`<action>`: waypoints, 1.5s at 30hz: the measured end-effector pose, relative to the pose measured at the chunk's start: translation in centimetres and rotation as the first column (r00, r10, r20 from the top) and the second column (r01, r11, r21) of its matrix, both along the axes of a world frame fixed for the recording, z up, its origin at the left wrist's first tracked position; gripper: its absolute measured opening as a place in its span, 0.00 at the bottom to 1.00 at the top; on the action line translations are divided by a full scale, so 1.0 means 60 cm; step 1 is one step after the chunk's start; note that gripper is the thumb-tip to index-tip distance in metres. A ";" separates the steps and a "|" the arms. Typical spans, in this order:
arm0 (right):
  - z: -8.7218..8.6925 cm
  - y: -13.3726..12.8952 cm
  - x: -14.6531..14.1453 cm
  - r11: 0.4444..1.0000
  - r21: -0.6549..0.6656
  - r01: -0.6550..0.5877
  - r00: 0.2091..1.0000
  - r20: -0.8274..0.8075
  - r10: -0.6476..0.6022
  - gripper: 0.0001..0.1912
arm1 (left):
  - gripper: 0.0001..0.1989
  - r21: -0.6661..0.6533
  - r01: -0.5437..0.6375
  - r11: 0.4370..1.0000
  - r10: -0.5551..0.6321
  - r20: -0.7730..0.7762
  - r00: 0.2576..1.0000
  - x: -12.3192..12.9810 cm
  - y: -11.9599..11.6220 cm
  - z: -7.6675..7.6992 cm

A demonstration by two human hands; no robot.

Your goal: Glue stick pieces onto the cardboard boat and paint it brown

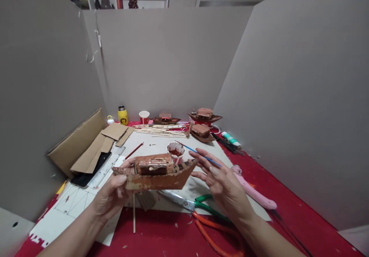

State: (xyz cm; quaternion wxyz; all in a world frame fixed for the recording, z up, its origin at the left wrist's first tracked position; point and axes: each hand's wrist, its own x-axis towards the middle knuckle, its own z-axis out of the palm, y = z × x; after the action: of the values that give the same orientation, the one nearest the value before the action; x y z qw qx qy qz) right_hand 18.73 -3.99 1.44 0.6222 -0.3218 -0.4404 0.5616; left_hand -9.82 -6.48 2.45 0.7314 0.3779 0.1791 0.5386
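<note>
Sitting between both hands [108, 195]: model boat [158, 180]

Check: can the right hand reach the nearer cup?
Likely yes: the brush in the right hand slants toward the nearer cup; in this view, the boat overlaps only its lower part.

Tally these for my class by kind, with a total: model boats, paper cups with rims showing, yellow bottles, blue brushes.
Model boats: 4
Paper cups: 2
Yellow bottles: 1
Blue brushes: 1
Total: 8
</note>
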 end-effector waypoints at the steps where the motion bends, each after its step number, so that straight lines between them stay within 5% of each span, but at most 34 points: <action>1: 0.000 -0.002 -0.001 1.000 0.004 0.000 1.000 0.006 0.000 0.26 | 0.16 0.008 0.006 1.000 -0.006 -0.016 1.000 0.001 -0.001 0.001; 8: 0.000 -0.010 -0.004 1.000 0.012 0.005 1.000 -0.007 -0.005 0.25 | 0.37 0.066 -0.013 0.998 0.027 -0.206 0.978 0.008 -0.008 0.004; 11: -0.005 -0.011 -0.004 1.000 -0.014 -0.009 1.000 -0.009 0.009 0.25 | 0.43 0.166 -0.082 0.983 0.129 -0.293 0.948 0.012 -0.015 0.002; 17: -0.012 -0.008 -0.004 0.996 -0.084 -0.032 0.999 -0.008 0.031 0.25 | 0.44 0.348 -0.286 0.893 0.420 -0.415 0.808 0.025 -0.032 0.012; 24: -0.008 -0.016 -0.009 0.994 -0.099 -0.045 0.998 -0.036 0.041 0.24 | 0.44 0.416 -0.251 0.874 0.437 -0.449 0.779 0.024 -0.040 0.001; 33: -0.005 -0.015 -0.010 0.996 -0.088 0.002 0.998 -0.059 -0.007 0.21 | 0.43 0.304 -0.204 0.930 0.320 -0.403 0.857 0.023 -0.025 -0.001; 45: -0.004 -0.016 -0.008 1.000 -0.019 -0.019 1.000 -0.010 0.019 0.22 | 0.32 -0.057 -0.260 0.964 0.243 -0.205 0.948 0.024 -0.010 -0.009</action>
State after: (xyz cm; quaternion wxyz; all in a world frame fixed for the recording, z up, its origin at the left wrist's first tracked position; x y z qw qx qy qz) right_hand 18.24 -4.98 1.20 0.6158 -0.3211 -0.4349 0.5731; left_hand -8.36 -7.09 1.89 0.6506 0.3725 0.3195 0.5795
